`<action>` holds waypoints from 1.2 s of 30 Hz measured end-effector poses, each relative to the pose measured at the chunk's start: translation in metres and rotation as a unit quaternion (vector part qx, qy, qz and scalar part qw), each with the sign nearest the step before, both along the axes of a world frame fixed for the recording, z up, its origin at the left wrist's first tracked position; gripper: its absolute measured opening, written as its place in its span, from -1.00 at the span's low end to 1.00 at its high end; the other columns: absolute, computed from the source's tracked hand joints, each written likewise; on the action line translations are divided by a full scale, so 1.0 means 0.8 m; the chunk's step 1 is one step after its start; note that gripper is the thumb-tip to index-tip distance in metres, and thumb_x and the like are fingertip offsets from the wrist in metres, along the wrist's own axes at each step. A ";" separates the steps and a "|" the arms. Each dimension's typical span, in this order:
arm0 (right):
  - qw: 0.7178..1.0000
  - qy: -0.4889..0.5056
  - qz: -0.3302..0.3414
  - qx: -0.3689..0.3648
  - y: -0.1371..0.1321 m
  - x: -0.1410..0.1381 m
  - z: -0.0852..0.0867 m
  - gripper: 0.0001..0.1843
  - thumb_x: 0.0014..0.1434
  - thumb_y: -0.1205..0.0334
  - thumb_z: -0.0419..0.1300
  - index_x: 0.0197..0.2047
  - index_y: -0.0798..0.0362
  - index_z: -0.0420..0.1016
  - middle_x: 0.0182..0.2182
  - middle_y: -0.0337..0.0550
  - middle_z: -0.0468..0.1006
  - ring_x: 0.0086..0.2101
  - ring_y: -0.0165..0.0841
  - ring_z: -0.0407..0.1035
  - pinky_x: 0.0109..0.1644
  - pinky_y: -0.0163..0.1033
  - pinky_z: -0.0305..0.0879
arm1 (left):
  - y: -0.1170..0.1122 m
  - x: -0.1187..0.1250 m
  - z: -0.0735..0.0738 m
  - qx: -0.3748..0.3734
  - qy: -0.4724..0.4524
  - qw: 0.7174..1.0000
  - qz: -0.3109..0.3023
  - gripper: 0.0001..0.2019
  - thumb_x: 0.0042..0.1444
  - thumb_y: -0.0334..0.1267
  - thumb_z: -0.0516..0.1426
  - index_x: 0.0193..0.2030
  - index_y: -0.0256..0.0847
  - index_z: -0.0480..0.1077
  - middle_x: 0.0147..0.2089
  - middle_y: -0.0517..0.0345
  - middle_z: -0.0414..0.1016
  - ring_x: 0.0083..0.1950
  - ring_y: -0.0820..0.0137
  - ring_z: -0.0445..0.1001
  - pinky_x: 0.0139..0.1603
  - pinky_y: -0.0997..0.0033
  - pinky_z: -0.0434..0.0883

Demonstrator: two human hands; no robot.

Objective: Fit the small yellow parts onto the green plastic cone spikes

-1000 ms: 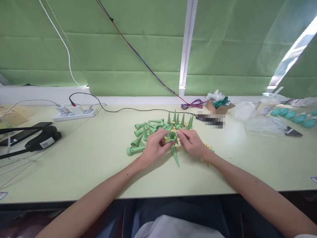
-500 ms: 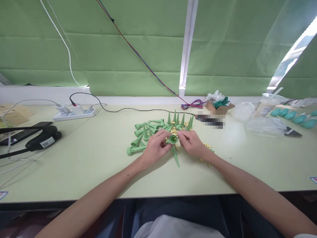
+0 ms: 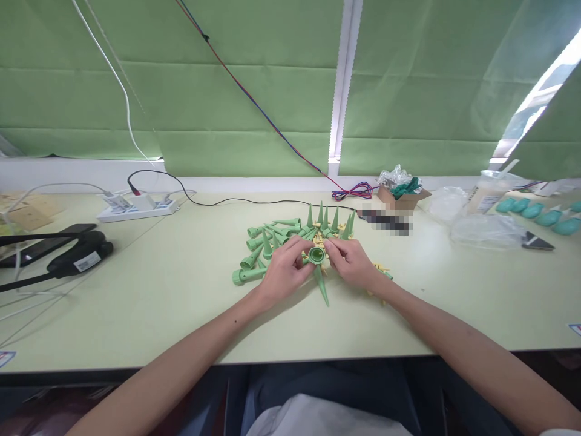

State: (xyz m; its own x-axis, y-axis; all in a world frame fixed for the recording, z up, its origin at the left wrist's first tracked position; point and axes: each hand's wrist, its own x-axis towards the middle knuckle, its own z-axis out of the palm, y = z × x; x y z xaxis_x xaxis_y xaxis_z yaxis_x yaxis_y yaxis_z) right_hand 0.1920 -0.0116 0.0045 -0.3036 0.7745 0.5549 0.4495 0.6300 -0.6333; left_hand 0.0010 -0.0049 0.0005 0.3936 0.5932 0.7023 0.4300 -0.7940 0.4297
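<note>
My left hand (image 3: 287,270) is closed around a green plastic watering spike (image 3: 316,255), its round open end facing me. My right hand (image 3: 350,261) is pinched closed beside the spike's rim; whatever is between its fingertips is hidden. Behind and left of my hands lie several more green spikes (image 3: 250,275), some on their sides and some standing point up. One pointed green piece (image 3: 322,287) sticks out toward me below the held spike. Small yellow plastic parts (image 3: 380,267) are scattered under and around my right hand.
A white power strip (image 3: 138,209) and a black strapped device (image 3: 79,254) are at the left. Toward the back right stand a small cardboard box (image 3: 402,200), a plastic cup (image 3: 485,192) and teal rounded pieces (image 3: 549,217). A black cable (image 3: 236,199) crosses the table's back.
Both hands stay nearly in place. The held spike's open end has tilted slightly, and the yellow glimpsed inside it before no longer shows clearly.
</note>
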 end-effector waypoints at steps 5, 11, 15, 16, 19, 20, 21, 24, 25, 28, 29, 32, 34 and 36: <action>0.999 0.026 -0.013 -0.014 -0.003 0.000 0.001 -0.53 0.44 0.04 -0.06 -0.52 -0.01 0.05 -0.66 -0.33 0.18 -0.60 -0.43 0.07 -0.45 -0.24 0.00 | -0.001 0.001 0.004 -0.131 -0.004 0.991 0.017 -0.74 0.02 -0.47 0.15 -0.15 -0.16 0.26 -0.30 0.30 0.42 -0.58 0.61 0.27 -0.52 0.54 0.24; 0.998 0.058 -0.014 -0.032 -0.005 0.000 0.005 -0.53 0.44 -0.04 -0.08 -0.49 -0.02 0.09 -0.65 -0.32 0.24 -0.59 -0.42 0.11 -0.44 -0.25 0.07 | 0.000 0.006 0.013 -0.273 -0.088 0.958 -0.033 -0.89 0.25 -0.19 0.09 -0.21 -0.17 0.29 -0.30 0.23 0.43 -0.60 0.56 0.32 -0.60 0.50 0.24; 0.998 0.059 -0.008 -0.035 -0.004 0.001 0.004 -0.54 0.44 -0.04 -0.08 -0.47 -0.01 0.12 -0.63 -0.32 0.26 -0.58 -0.42 0.13 -0.42 -0.26 0.09 | 0.000 0.006 0.021 -0.382 -0.124 0.911 -0.092 -0.60 0.33 0.09 -0.01 -0.39 -0.18 0.24 -0.58 0.26 0.37 -0.68 0.49 0.30 -0.64 0.45 0.24; 0.998 0.056 -0.004 -0.037 -0.004 0.001 0.003 -0.55 0.44 -0.03 -0.07 -0.46 -0.01 0.13 -0.63 -0.32 0.27 -0.58 -0.42 0.13 -0.42 -0.25 0.09 | 0.000 0.006 0.022 -0.404 -0.123 0.900 -0.104 -0.55 0.33 0.13 -0.03 -0.42 -0.18 0.23 -0.63 0.25 0.35 -0.68 0.47 0.30 -0.64 0.43 0.24; 0.998 0.046 0.004 -0.043 -0.003 0.001 0.001 -0.56 0.44 -0.02 -0.06 -0.45 -0.01 0.14 -0.62 -0.33 0.27 -0.58 -0.43 0.13 -0.41 -0.25 0.09 | -0.001 0.004 0.023 -0.435 -0.113 0.884 -0.128 -0.52 0.31 0.19 -0.03 -0.40 -0.19 0.28 -0.68 0.24 0.35 -0.68 0.43 0.32 -0.63 0.42 0.24; 0.998 0.045 0.005 -0.044 -0.002 0.002 0.001 -0.56 0.44 -0.02 -0.06 -0.45 -0.01 0.14 -0.63 -0.33 0.26 -0.58 -0.43 0.13 -0.41 -0.25 0.09 | -0.001 0.003 0.023 -0.434 -0.110 0.884 -0.132 -0.53 0.30 0.18 0.00 -0.38 -0.20 0.30 -0.67 0.25 0.36 -0.68 0.43 0.32 -0.62 0.43 0.24; 0.998 0.045 0.005 -0.046 -0.002 0.002 0.001 -0.57 0.44 -0.02 -0.06 -0.45 -0.01 0.14 -0.63 -0.33 0.26 -0.58 -0.43 0.13 -0.41 -0.26 0.09 | -0.001 0.003 0.023 -0.432 -0.108 0.885 -0.134 -0.55 0.29 0.17 0.02 -0.35 -0.20 0.32 -0.67 0.25 0.37 -0.67 0.43 0.32 -0.62 0.43 0.24; 0.997 0.044 0.008 -0.055 -0.002 0.002 0.001 -0.59 0.44 -0.02 -0.06 -0.42 -0.01 0.17 -0.63 -0.34 0.27 -0.58 -0.42 0.14 -0.41 -0.26 0.09 | -0.003 0.002 0.024 -0.423 -0.110 0.890 -0.130 -0.58 0.26 0.16 0.07 -0.33 -0.21 0.32 -0.64 0.26 0.37 -0.65 0.45 0.33 -0.61 0.46 0.24; 0.997 0.041 0.010 -0.058 -0.002 0.003 0.001 -0.59 0.44 -0.02 -0.06 -0.41 -0.01 0.17 -0.63 -0.34 0.28 -0.58 -0.42 0.14 -0.41 -0.25 0.10 | -0.003 0.002 0.024 -0.420 -0.110 0.892 -0.128 -0.58 0.26 0.16 0.07 -0.32 -0.21 0.33 -0.64 0.26 0.36 -0.65 0.45 0.33 -0.62 0.46 0.24; 0.998 0.032 0.015 -0.061 0.000 0.003 0.000 -0.60 0.44 -0.02 -0.08 -0.40 -0.02 0.17 -0.63 -0.34 0.29 -0.58 -0.41 0.16 -0.40 -0.25 0.11 | -0.003 0.001 0.025 -0.408 -0.105 0.899 -0.120 -0.58 0.25 0.15 0.09 -0.34 -0.21 0.32 -0.65 0.28 0.35 -0.65 0.45 0.34 -0.61 0.46 0.25; 0.998 0.029 0.016 -0.061 0.001 0.003 -0.001 -0.60 0.45 -0.02 -0.08 -0.40 -0.02 0.17 -0.63 -0.35 0.29 -0.58 -0.40 0.16 -0.40 -0.25 0.11 | -0.003 0.001 0.024 -0.403 -0.103 0.901 -0.119 -0.59 0.24 0.14 0.09 -0.35 -0.20 0.32 -0.65 0.28 0.35 -0.65 0.45 0.34 -0.61 0.46 0.26; 0.998 0.024 0.018 -0.062 0.002 0.003 -0.002 -0.62 0.44 -0.03 -0.08 -0.38 -0.03 0.17 -0.63 -0.35 0.29 -0.58 -0.40 0.17 -0.40 -0.25 0.11 | -0.002 0.000 0.023 -0.388 -0.099 0.909 -0.120 -0.60 0.24 0.13 0.10 -0.36 -0.20 0.33 -0.65 0.29 0.35 -0.65 0.45 0.34 -0.59 0.45 0.27; 0.998 0.021 0.019 -0.060 0.003 0.003 -0.003 -0.63 0.44 -0.03 -0.08 -0.37 -0.03 0.18 -0.63 -0.35 0.29 -0.58 -0.39 0.17 -0.40 -0.25 0.12 | -0.001 -0.001 0.023 -0.377 -0.095 0.914 -0.119 -0.61 0.24 0.12 0.10 -0.35 -0.20 0.35 -0.64 0.29 0.36 -0.65 0.46 0.33 -0.59 0.45 0.27; 0.998 0.020 0.020 -0.057 0.002 0.004 -0.003 -0.64 0.44 -0.02 -0.08 -0.36 -0.03 0.19 -0.63 -0.36 0.29 -0.58 -0.39 0.18 -0.39 -0.25 0.13 | -0.001 -0.001 0.022 -0.363 -0.089 0.921 -0.112 -0.62 0.25 0.11 0.10 -0.34 -0.19 0.35 -0.64 0.30 0.35 -0.65 0.47 0.32 -0.58 0.46 0.27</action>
